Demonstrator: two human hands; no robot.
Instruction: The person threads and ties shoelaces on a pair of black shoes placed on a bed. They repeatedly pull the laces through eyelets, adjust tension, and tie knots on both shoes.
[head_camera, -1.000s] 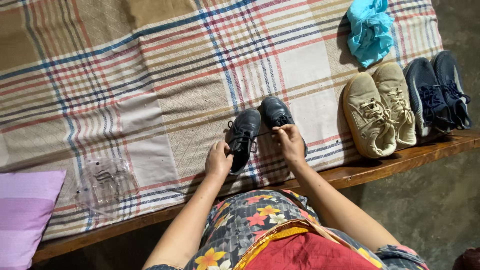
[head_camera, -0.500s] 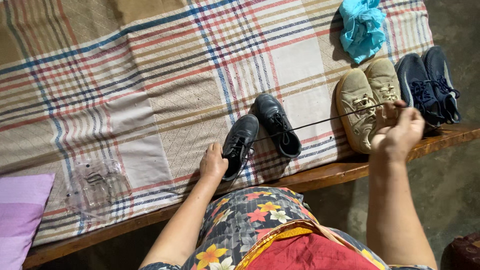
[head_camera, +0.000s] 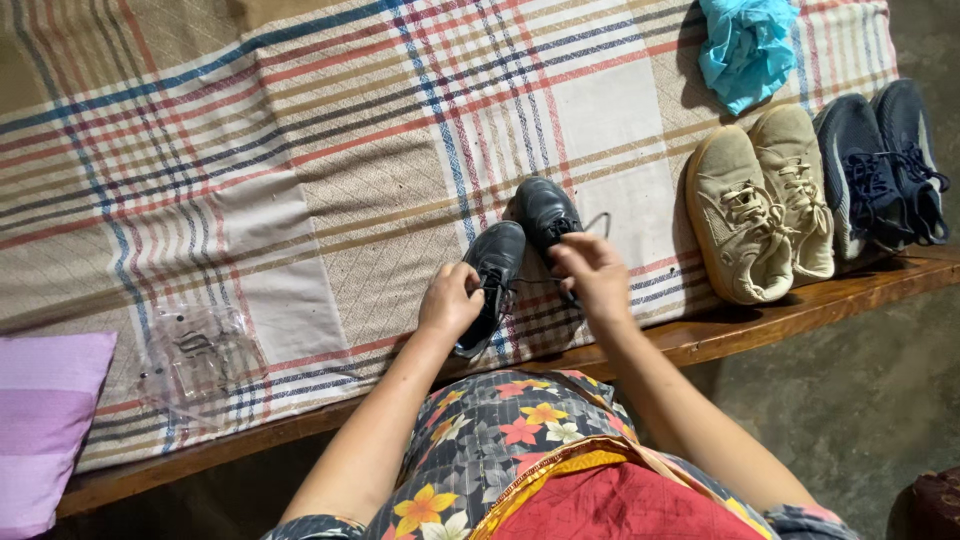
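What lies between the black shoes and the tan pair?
In the head view, only bare plaid cloth separates the black shoes from the tan pair, apart from a thin loop of black lace beside the black shoes.

Half a second ago the right hand (head_camera: 592, 275) was out over the tan shoes (head_camera: 762, 212), drawing a black lace (head_camera: 597, 222) taut from the near black shoe (head_camera: 492, 280). It is now back at that shoe, the lace lying slack in a loop. The left hand (head_camera: 449, 300) has moved up the shoe, its fingers (head_camera: 470, 281) at the eyelets.
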